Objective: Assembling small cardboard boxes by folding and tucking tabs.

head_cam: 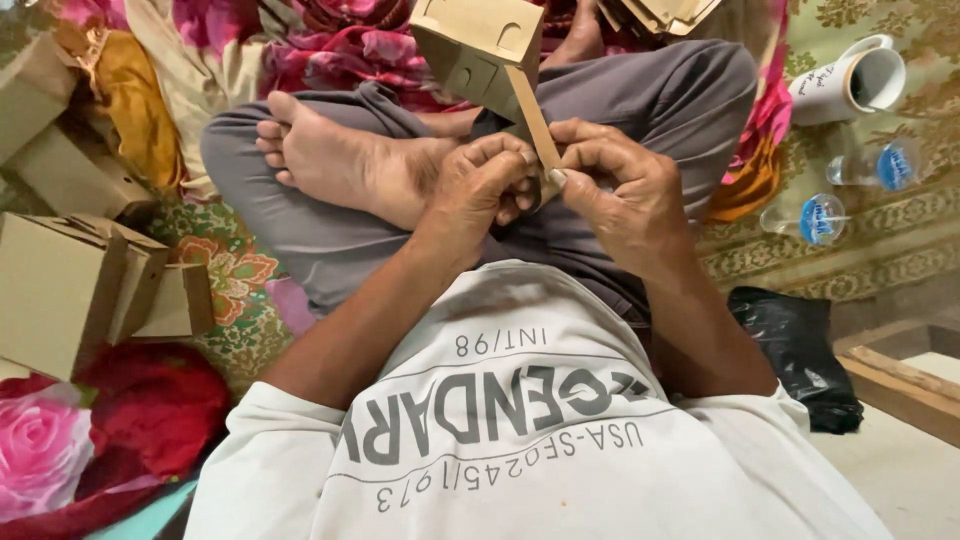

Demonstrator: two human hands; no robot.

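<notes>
I see left hand (480, 185) and right hand (615, 190) both pinched shut on cardboard box (485, 55) flap, above crossed legs (600, 90).

The floor is being covered on the left by a flowered cloth (225, 290) in pink, red and green, and on the right by an olive patterned carpet (880, 250) with a scrolled border. Folded brown cardboard boxes (70, 290) are being kept on the cloth at the left edge, and more are lying above them. Two clear plastic bottles (850, 190) with blue labels are lying on the carpet, near a white tube (850, 85) that is lying on its side. A black plastic bag (800, 355) is resting beside a wooden frame (900, 380). Everything is being lit by soft, even light.
</notes>
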